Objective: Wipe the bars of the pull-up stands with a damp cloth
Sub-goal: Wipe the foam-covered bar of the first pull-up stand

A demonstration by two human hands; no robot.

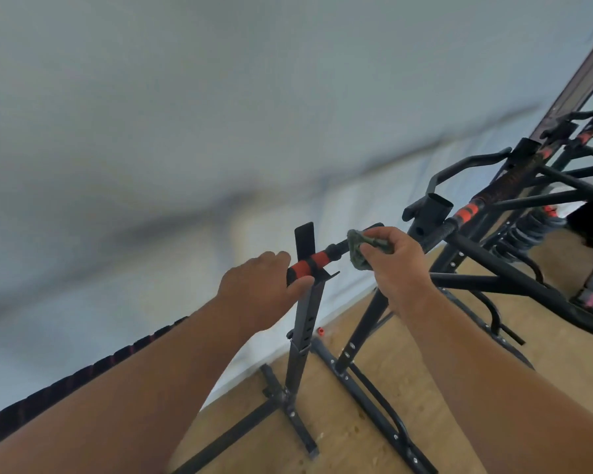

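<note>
The left hand (259,289) is curled around the end of a black bar (336,250), its fingers over the top and the thumb underneath, just beside the orange grip band (310,262) that lies to its right. The bar rests in the cradle of a dark upright stand (303,323) that drops straight below this hand to a cross-shaped foot on the wooden floor (367,436). A little further along the same bar, the right hand (396,265) pinches a crumpled grey-green cloth (358,249) between thumb and fingers and holds it against the bar, so the cloth wraps the bar between the two hands. Beyond the right hand stands a larger black pull-up frame (486,265) with curved handles and more orange-banded bars, next to a mirror (582,83) leaning at the far right. A pale wall (220,97) fills the view above both hands.
</note>
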